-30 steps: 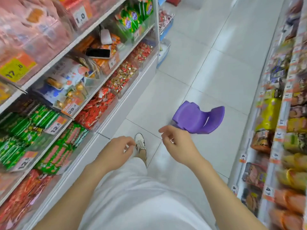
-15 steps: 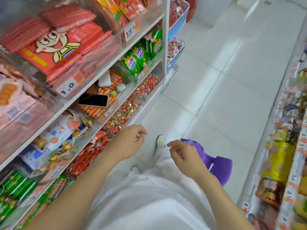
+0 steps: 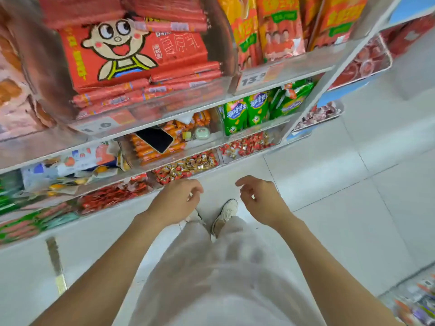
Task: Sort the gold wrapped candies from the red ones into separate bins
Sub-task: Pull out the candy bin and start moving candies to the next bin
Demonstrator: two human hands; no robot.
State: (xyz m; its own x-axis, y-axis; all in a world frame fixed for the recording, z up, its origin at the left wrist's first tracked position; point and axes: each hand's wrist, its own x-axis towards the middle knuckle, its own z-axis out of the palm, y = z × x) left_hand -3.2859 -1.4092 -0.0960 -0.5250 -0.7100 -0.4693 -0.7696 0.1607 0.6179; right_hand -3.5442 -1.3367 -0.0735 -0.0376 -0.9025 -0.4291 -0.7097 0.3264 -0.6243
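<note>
Looking down, I see a mixed bin (image 3: 213, 166) holding gold and red candies (image 3: 188, 165); a neighbouring bin (image 3: 253, 156) right of it holds red candies (image 3: 247, 144). My left hand (image 3: 175, 201) hovers just below the mixed bin and my right hand (image 3: 261, 200) lower right of it, both loosely curled and empty.

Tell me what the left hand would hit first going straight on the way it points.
Most likely the front wall of the mixed candy bin, holding gold and red pieces, just beyond the left hand; depth is unclear.
</note>
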